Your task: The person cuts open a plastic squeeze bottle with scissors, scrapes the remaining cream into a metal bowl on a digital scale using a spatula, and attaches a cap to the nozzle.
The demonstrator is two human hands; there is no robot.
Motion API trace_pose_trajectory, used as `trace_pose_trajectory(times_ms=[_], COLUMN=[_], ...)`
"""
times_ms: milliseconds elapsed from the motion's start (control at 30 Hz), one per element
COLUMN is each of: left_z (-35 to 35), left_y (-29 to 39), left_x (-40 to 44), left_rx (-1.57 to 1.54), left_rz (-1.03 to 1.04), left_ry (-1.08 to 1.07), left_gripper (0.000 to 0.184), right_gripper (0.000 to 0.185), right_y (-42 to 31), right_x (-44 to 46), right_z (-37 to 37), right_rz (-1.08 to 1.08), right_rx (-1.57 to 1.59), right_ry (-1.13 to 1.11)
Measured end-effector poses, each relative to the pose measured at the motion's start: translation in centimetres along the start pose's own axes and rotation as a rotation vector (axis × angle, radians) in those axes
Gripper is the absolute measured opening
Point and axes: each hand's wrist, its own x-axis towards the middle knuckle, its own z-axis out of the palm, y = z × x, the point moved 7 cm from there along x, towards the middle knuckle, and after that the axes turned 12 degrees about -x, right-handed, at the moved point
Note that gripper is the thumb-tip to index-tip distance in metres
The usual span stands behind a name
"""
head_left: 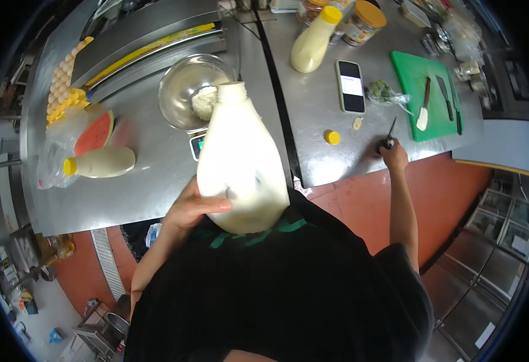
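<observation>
In the head view, I find my left hand [195, 206] gripped around a large uncapped bottle [240, 157], held before the torso, its neck overlapping the steel bowl [177, 90] in sight. My right hand [395, 155] is closed on a dark pointed tool [388, 142] at the bench [318, 160] edge, near the yellow cap [332, 138].

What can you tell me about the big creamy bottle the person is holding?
The bottle is creamy white, looks like smooth plastic, and narrows from a broad body to a neck. Its mouth is uncapped. The left hand grips its lower side, thumb across the front. It is near the dark shirt, neck away from the body, overlapping the metal bowl in this view. How full it is, I cannot tell.
</observation>
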Motion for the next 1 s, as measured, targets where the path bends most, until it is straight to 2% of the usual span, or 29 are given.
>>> trace_pose_trajectory(times_ms=[100, 133, 167, 233, 333, 367, 433, 500, 600, 633, 700, 733, 767, 833, 867, 1000], left_z=[-0.6, -0.4, -0.2, 0.2, -0.6, -1.1, -0.9, -0.3, 0.3, 0.1, -0.4, -0.8, -1.2, -2.1, -2.5, -2.8], left_y=[-0.3, 0.2, 0.8, 2.4, 3.9, 4.5, 5.9, 7.2, 7.6, 7.7, 7.8, 7.9, 7.8, 7.6, 7.6, 7.6], left_x=[-0.7, -0.4, -0.3, -0.3, 1.0, 1.3, 1.4, 1.3, 1.2, 1.1, 0.8, 0.6, 0.4, 0.0, -0.2, -0.7], left_rx=[-0.001, -0.001, -0.003, 0.083, 0.084, 0.080, 0.200, 0.254, 0.332, 0.347, 0.355, 0.340, 0.323, 0.305, 0.298, 0.292], left_rz=[-0.037, 0.027, 0.035, 0.043, 0.137, 0.144, 0.107, 0.086, 0.054, 0.040, 0.037, 0.049, 0.059, 0.065, 0.062, 0.058], left_ry=[0.123, 0.090, 0.096, 0.156, 0.041, 0.043, -0.054, -0.073, -0.146, -0.141, -0.126, -0.123, -0.119, -0.092, -0.076, -0.062], left_gripper=[0.062, 0.052, 0.052, 0.039, 0.035, 0.035, 0.037, 0.037, 0.038, 0.039, 0.040, 0.040, 0.041, 0.041, 0.040, 0.040], right_gripper=[0.056, 0.056, 0.052, 0.048, 0.039, 0.038, 0.038, 0.041, 0.048, 0.048, 0.044, 0.037, 0.037, 0.040, 0.045, 0.046], right_y=[1.1, 1.1, 1.1, 1.5, 0.1, -1.1, -6.1, -10.4, -14.5, -15.2, -15.9, -16.0, -16.1, -16.8, -17.1, -17.6], right_x=[-1.0, -1.8, -2.6, -4.0, -6.1, -6.5, -9.6, -12.8, -17.1, -18.3, -19.8, -20.1, -20.3, -21.4, -21.8, -22.0], right_z=[1.5, 1.4, 1.0, 0.7, -1.3, -1.2, -6.3, -11.6, -17.6, -18.5, -19.1, -18.7, -18.7, -18.9, -19.7, -19.4], right_rz=[0.014, 0.002, -0.001, -0.002, -0.283, -0.341, -0.383, -0.572, -0.894, -0.921, -0.965, -0.908, -0.919, -1.104, -1.144, -1.039], right_rx=[-0.029, -0.029, 0.002, 0.034, 0.639, 1.017, 1.293, 1.374, 1.297, 1.309, 1.084, 1.092, 1.080, 0.871, 0.812, 0.782], right_ry=[-0.036, -0.032, -0.010, 0.016, 0.142, -0.005, -0.217, -0.303, -0.457, -0.519, -0.589, -0.652, -0.658, -0.575, -0.473, -0.498])
